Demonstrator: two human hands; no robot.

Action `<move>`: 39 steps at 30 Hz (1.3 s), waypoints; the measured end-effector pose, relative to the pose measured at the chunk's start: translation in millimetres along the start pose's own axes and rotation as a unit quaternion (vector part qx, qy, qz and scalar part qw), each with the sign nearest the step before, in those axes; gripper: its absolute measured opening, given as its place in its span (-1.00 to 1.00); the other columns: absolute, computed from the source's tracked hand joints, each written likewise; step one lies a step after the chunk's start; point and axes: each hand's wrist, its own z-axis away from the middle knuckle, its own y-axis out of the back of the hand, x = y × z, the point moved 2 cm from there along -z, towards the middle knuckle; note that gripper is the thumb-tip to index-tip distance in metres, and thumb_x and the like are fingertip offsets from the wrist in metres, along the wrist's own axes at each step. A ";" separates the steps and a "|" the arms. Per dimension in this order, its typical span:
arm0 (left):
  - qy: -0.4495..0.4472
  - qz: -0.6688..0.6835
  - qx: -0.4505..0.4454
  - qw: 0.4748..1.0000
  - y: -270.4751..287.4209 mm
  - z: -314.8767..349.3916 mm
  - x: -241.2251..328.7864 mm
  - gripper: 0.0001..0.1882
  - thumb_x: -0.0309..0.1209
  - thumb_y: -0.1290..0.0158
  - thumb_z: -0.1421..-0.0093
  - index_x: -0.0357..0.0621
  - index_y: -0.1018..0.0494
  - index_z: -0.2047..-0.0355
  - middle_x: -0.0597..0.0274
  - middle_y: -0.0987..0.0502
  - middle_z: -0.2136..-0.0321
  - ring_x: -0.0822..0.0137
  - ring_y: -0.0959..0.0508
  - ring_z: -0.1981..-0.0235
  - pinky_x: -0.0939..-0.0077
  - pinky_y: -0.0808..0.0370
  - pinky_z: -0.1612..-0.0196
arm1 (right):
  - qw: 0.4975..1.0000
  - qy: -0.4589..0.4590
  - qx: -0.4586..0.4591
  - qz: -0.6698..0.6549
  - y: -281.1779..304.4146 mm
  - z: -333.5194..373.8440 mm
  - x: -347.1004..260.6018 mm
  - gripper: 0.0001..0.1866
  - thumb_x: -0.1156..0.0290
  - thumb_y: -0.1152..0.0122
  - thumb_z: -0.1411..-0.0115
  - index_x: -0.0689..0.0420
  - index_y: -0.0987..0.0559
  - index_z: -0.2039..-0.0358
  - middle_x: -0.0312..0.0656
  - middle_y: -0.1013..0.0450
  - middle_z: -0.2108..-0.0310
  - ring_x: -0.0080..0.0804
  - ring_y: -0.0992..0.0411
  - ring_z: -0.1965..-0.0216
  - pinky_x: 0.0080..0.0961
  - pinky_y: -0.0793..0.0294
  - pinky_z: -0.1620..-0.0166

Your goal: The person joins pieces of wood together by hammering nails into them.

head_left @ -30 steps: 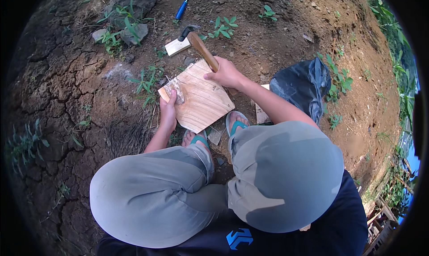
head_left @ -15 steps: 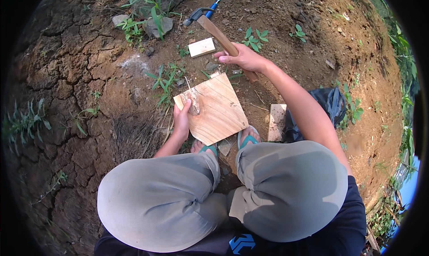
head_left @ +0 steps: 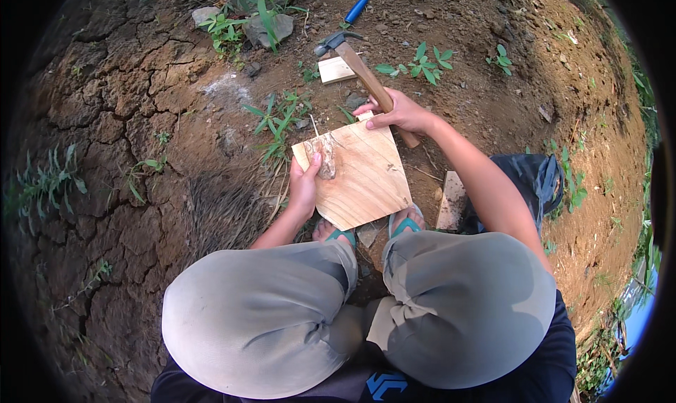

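A flat, light wooden board (head_left: 362, 174) with curved grain is held up above my feet. My left hand (head_left: 304, 188) grips its left edge, thumb on top beside a rough, bark-like patch (head_left: 327, 158). My right hand (head_left: 401, 114) is closed round the wooden handle of a claw hammer (head_left: 365, 72), whose dark head points up and to the left. The right thumb reaches the board's far corner, by a small wooden piece (head_left: 365, 116) that sticks out there. What lies under the board is hidden.
A pale wood block (head_left: 336, 70) lies on the soil beneath the hammer head. Beyond it is a blue-handled chisel-like tool (head_left: 357, 10). At the right are another wood piece (head_left: 451, 200) and a dark plastic bag (head_left: 524, 181). Stones (head_left: 271, 30) and weeds dot the cracked ground.
My right hand has come down with the hammer to the board's far corner. The view has shifted, so the ground and tools appear further right.
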 end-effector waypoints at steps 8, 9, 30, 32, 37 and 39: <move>-0.025 0.055 0.024 0.998 13.5 -0.8 40.8 -0.66 -0.34 0.04 -0.49 -0.18 -0.32 -0.19 0.16 -0.52 -0.09 0.36 -0.54 -0.05 0.34 -0.49 -0.14 | 0.999 0.047 -0.024 -0.006 -12.5 -45.2 -32.4 -0.16 0.33 -0.57 -0.04 0.27 -0.27 -0.23 -0.05 -0.59 -0.04 -0.47 -0.51 -0.05 -0.42 -0.45 -0.17; -0.033 0.062 0.026 0.997 18.1 -4.9 43.4 -0.66 -0.33 0.04 -0.49 -0.17 -0.31 -0.19 0.16 -0.52 -0.09 0.36 -0.54 -0.06 0.34 -0.49 -0.14 | 0.999 0.037 -0.022 0.003 -15.8 -53.3 -35.2 -0.16 0.30 -0.57 -0.04 0.27 -0.27 -0.23 -0.05 -0.59 -0.05 -0.46 -0.52 -0.04 -0.41 -0.45 -0.17; 0.032 -0.057 0.019 0.998 75.9 -46.3 46.8 -0.45 -0.15 -0.02 -0.45 -0.22 -0.28 -0.30 0.12 -0.49 -0.16 0.25 -0.53 -0.12 0.31 -0.49 -0.16 | 0.970 0.062 0.219 -0.090 -26.5 14.0 1.9 -0.36 0.37 -0.46 -0.18 0.29 -0.34 -0.16 0.05 -0.55 -0.05 -0.36 -0.55 -0.03 -0.39 -0.54 -0.10; 0.036 -0.066 0.037 0.996 73.4 -43.0 46.8 -0.45 -0.14 -0.03 -0.44 -0.22 -0.29 -0.29 0.11 -0.48 -0.17 0.25 -0.53 -0.13 0.31 -0.48 -0.16 | 0.967 0.024 0.224 -0.116 -30.9 37.0 4.4 -0.55 0.46 -0.43 -0.20 0.23 -0.34 0.04 0.05 -0.57 0.01 -0.40 -0.57 0.06 -0.41 -0.58 -0.04; 0.039 -0.062 0.037 0.997 67.5 -44.2 48.1 -0.48 -0.15 -0.05 -0.44 -0.21 -0.33 -0.26 0.14 -0.50 -0.15 0.30 -0.53 -0.13 0.32 -0.48 -0.16 | 0.966 -0.077 0.211 -0.129 -50.3 94.0 17.2 -0.53 0.46 -0.44 -0.19 0.24 -0.36 0.02 -0.01 -0.56 0.03 -0.38 -0.56 0.05 -0.41 -0.59 -0.06; 0.034 -0.058 0.031 0.997 66.5 -44.5 45.7 -0.51 -0.17 -0.04 -0.45 -0.20 -0.34 -0.25 0.14 -0.51 -0.15 0.31 -0.53 -0.13 0.33 -0.49 -0.17 | 0.974 -0.057 0.201 -0.081 -65.9 104.6 24.2 -0.40 0.43 -0.50 -0.14 0.26 -0.36 -0.08 -0.04 -0.54 0.01 -0.37 -0.54 0.01 -0.39 -0.58 -0.07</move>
